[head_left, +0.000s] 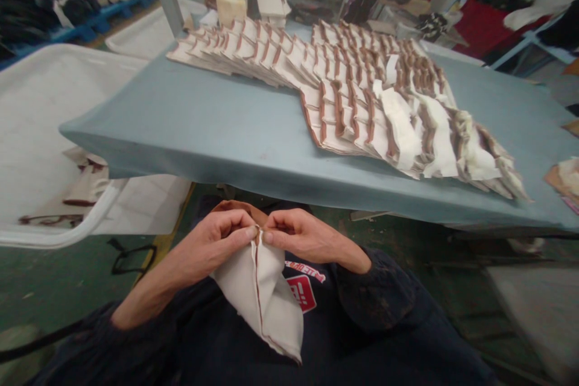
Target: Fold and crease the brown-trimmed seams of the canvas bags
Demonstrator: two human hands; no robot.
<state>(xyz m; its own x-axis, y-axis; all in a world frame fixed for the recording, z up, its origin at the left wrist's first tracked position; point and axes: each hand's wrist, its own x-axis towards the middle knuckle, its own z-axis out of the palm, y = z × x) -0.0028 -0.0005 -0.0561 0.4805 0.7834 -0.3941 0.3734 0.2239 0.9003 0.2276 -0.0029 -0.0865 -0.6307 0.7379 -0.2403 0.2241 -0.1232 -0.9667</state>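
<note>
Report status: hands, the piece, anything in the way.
Left hand and right hand both pinched on top edge of white fabric piece, held over lap. Piece hangs folded, brown seam showing. Nothing between hands; stacked pieces lie apart on table.

I'm in a garment workshop: beyond my fingers (253, 232), a bench (203, 126) carries fanned fabric pieces (344, 90); white bins (40, 108) alongside.

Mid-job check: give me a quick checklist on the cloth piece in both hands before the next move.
1. Left hand pinches the cloth piece at its top edge: ok.
2. Right hand pinches the same edge beside it: ok.
3. Piece hangs free over the lap, off the table: ok.
4. Brown trim at the pinched seam aligned: cannot tell, fingers cover it.
5. Fanned rows of finished pieces lie orderly on the table: ok.
</note>
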